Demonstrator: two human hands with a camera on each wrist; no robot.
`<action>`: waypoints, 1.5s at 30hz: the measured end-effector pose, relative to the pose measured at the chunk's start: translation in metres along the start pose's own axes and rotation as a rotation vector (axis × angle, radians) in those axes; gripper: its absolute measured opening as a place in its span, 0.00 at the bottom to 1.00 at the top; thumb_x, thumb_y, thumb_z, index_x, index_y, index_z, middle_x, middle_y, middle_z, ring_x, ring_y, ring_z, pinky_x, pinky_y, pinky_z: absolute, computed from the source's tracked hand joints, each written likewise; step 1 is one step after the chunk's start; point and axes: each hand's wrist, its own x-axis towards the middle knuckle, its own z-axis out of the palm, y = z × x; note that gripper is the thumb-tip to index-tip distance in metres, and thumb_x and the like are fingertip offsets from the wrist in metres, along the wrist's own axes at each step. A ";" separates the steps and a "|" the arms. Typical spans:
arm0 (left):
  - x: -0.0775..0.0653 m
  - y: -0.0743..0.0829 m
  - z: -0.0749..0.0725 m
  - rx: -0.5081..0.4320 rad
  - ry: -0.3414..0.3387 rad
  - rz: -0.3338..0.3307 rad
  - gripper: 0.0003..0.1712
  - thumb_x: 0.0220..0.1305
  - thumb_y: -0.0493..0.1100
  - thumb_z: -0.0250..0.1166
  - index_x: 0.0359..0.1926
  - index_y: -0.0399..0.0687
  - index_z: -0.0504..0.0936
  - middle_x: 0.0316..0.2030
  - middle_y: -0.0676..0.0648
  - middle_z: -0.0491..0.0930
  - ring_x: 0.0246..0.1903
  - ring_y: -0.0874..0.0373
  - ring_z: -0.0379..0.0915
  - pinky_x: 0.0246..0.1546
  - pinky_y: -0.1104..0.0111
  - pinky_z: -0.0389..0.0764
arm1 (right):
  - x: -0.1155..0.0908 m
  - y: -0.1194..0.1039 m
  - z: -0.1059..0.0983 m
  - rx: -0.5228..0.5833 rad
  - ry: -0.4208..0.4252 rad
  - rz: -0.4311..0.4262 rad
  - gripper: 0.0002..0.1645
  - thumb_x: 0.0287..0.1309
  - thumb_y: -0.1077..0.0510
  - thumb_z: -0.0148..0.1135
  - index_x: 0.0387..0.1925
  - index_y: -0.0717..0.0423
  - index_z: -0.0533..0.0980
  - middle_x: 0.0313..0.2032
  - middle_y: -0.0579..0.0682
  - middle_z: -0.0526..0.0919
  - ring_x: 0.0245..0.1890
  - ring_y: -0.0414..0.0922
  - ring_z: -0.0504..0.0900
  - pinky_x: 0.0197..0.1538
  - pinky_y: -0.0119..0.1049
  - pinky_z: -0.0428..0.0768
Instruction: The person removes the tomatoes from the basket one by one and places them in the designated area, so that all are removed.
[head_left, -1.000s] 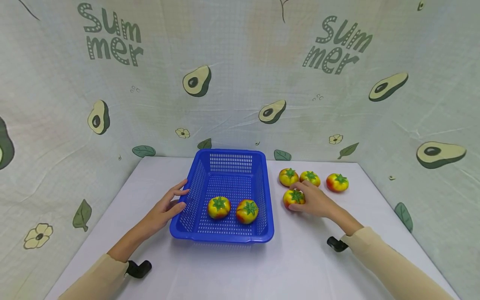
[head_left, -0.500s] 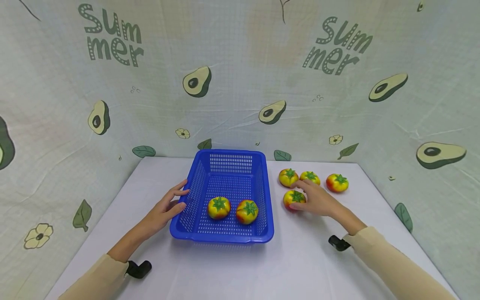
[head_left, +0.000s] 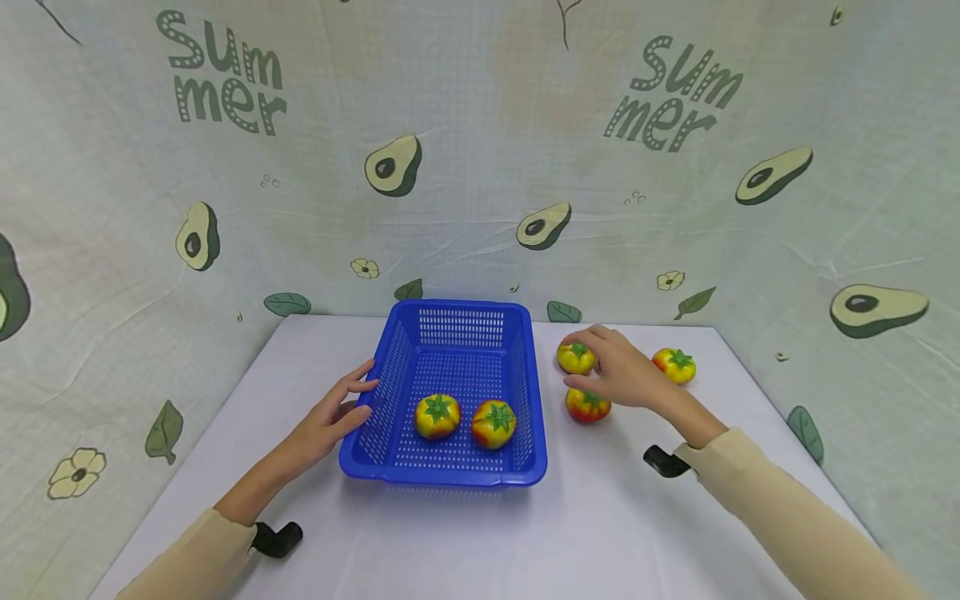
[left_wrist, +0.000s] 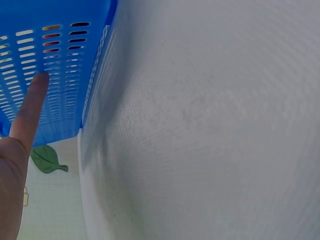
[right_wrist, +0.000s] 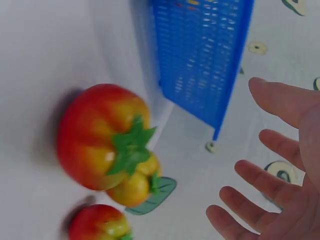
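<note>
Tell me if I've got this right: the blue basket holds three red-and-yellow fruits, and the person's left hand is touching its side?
Not quite: the number is wrong. The head view shows two red-and-yellow fruits in the blue basket, not three. The left hand is indeed touching its side.

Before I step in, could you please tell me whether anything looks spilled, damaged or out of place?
Nothing stands out: the basket looks undamaged, two fruits lie inside, and the others in view rest on the table.
</note>
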 end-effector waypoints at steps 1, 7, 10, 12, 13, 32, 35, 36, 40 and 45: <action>0.000 0.000 0.000 -0.001 0.000 -0.002 0.23 0.82 0.43 0.56 0.73 0.46 0.70 0.85 0.43 0.47 0.80 0.29 0.50 0.72 0.66 0.71 | 0.003 -0.004 -0.002 0.000 0.000 -0.008 0.33 0.63 0.48 0.76 0.67 0.50 0.77 0.61 0.60 0.79 0.55 0.59 0.79 0.54 0.57 0.86; 0.000 0.001 0.001 -0.009 -0.002 -0.001 0.22 0.82 0.43 0.56 0.71 0.46 0.70 0.85 0.41 0.47 0.78 0.26 0.53 0.72 0.52 0.71 | 0.021 -0.024 -0.007 -0.001 -0.033 -0.037 0.36 0.63 0.47 0.77 0.69 0.51 0.76 0.68 0.61 0.76 0.67 0.62 0.74 0.63 0.66 0.80; 0.000 0.001 0.002 -0.014 -0.004 0.001 0.22 0.82 0.43 0.56 0.71 0.45 0.70 0.85 0.41 0.46 0.76 0.25 0.56 0.69 0.35 0.67 | 0.029 -0.035 -0.009 0.007 -0.060 -0.059 0.37 0.62 0.47 0.77 0.70 0.51 0.76 0.69 0.60 0.75 0.69 0.62 0.73 0.65 0.66 0.79; 0.000 0.001 0.002 -0.016 -0.004 0.000 0.22 0.82 0.43 0.56 0.71 0.45 0.70 0.85 0.41 0.46 0.76 0.24 0.58 0.68 0.34 0.67 | 0.035 -0.043 -0.010 0.010 -0.074 -0.079 0.37 0.62 0.47 0.78 0.70 0.50 0.76 0.69 0.59 0.75 0.68 0.61 0.74 0.66 0.65 0.79; 0.000 0.000 0.001 -0.015 -0.003 0.000 0.22 0.82 0.43 0.56 0.71 0.45 0.70 0.85 0.41 0.46 0.76 0.24 0.57 0.68 0.35 0.67 | 0.039 -0.047 -0.010 0.011 -0.079 -0.091 0.37 0.62 0.47 0.78 0.69 0.50 0.76 0.68 0.59 0.76 0.68 0.60 0.75 0.66 0.64 0.79; 0.000 -0.006 0.001 -0.048 -0.001 0.021 0.23 0.82 0.42 0.56 0.73 0.45 0.70 0.85 0.42 0.46 0.78 0.25 0.53 0.64 0.83 0.66 | 0.092 -0.087 0.008 0.086 -0.293 -0.194 0.39 0.63 0.49 0.77 0.72 0.49 0.73 0.72 0.56 0.74 0.74 0.57 0.70 0.73 0.59 0.74; -0.001 -0.006 0.001 -0.040 0.004 0.020 0.23 0.82 0.42 0.56 0.72 0.45 0.70 0.85 0.42 0.46 0.79 0.27 0.51 0.64 0.84 0.65 | 0.100 -0.090 0.014 0.091 -0.337 -0.209 0.40 0.64 0.50 0.77 0.73 0.49 0.72 0.74 0.53 0.72 0.77 0.56 0.66 0.75 0.59 0.70; -0.001 -0.006 0.002 -0.038 0.005 0.020 0.22 0.82 0.42 0.56 0.72 0.45 0.70 0.85 0.42 0.46 0.79 0.28 0.50 0.64 0.84 0.64 | 0.102 -0.091 0.017 0.099 -0.354 -0.215 0.40 0.64 0.50 0.76 0.74 0.50 0.72 0.75 0.54 0.72 0.77 0.56 0.66 0.76 0.59 0.70; -0.001 -0.005 0.002 -0.032 0.007 0.017 0.22 0.82 0.42 0.56 0.72 0.45 0.70 0.85 0.42 0.47 0.80 0.28 0.49 0.64 0.85 0.63 | 0.109 -0.095 0.024 0.103 -0.413 -0.240 0.40 0.65 0.50 0.75 0.74 0.51 0.71 0.75 0.53 0.72 0.78 0.55 0.64 0.78 0.57 0.66; -0.001 -0.006 0.001 -0.040 0.002 0.016 0.23 0.82 0.43 0.56 0.72 0.46 0.70 0.85 0.43 0.46 0.78 0.26 0.52 0.64 0.84 0.65 | 0.113 -0.100 0.033 0.145 -0.468 -0.259 0.39 0.65 0.51 0.75 0.74 0.50 0.72 0.74 0.53 0.73 0.76 0.54 0.68 0.76 0.55 0.70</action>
